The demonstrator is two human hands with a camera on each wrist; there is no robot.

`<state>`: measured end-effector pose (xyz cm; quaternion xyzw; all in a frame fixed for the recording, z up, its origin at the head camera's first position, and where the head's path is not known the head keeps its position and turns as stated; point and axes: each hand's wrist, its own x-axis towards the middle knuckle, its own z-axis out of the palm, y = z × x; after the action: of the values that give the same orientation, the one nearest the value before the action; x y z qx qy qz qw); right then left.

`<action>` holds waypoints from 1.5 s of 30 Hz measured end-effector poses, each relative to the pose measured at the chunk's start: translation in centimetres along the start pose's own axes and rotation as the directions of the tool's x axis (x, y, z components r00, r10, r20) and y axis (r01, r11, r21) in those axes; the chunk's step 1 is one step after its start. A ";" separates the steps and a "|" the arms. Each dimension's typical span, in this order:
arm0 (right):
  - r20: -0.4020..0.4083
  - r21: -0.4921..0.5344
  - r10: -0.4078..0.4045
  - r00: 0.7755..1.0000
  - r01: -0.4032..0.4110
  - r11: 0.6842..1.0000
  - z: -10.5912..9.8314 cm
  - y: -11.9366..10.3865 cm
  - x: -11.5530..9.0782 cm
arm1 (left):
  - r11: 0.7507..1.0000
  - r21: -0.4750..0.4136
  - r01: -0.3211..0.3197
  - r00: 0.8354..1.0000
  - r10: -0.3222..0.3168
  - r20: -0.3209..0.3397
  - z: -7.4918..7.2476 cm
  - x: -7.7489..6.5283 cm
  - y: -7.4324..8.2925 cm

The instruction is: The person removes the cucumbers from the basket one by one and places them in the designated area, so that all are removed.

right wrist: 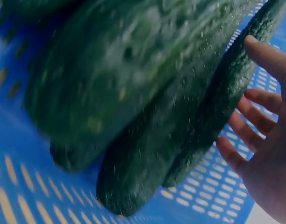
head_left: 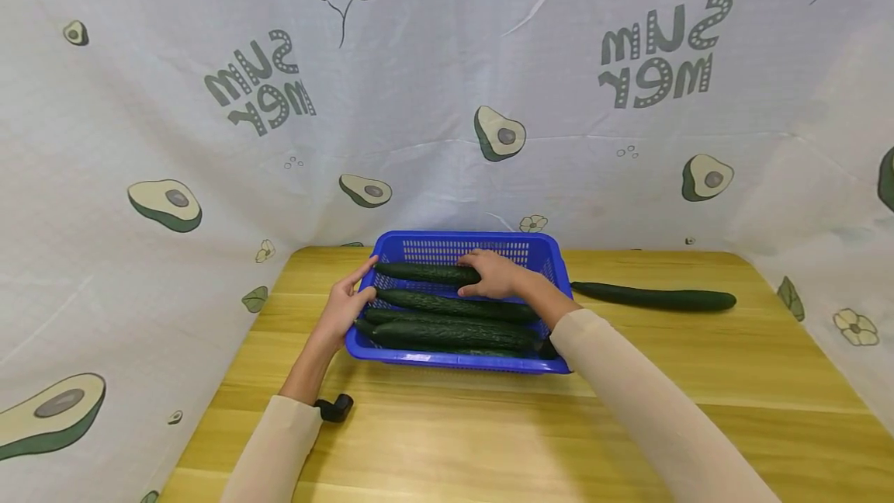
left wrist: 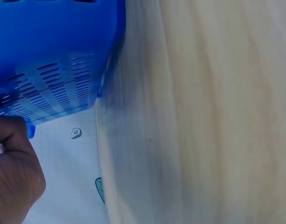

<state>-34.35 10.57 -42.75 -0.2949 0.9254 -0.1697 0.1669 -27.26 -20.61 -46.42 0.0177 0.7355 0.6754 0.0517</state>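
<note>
Holding blue basket (head_left: 457,361) by its left end with left grip (head_left: 341,307); pinching farthest cucumber (head_left: 417,273) inside with right grip (head_left: 496,274).

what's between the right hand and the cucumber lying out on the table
The right wall of the blue basket stands between them, with the right hand inside and the loose cucumber outside; the head view shows this.
</note>
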 end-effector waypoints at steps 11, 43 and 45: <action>-0.057 0.041 -0.006 0.998 0.009 0.999 0.5 0.3 0.4 | 1.000 -0.017 0.012 1.000 -0.012 -0.012 0.5 0.0 0.0; -0.277 0.128 -0.040 0.960 0.078 0.989 -3.8 -0.5 -2.9 | 1.000 -0.003 0.016 1.000 -0.016 -0.015 0.0 -0.5 0.1; -0.285 0.124 -0.047 0.957 0.085 0.989 -4.2 -0.6 -3.4 | 1.000 -0.007 0.016 1.000 -0.016 -0.005 0.0 -0.5 0.1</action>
<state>-33.17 13.12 -38.05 -0.2866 0.9158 -0.2774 0.0476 -26.78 -20.60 -46.28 0.0102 0.7333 0.6776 0.0554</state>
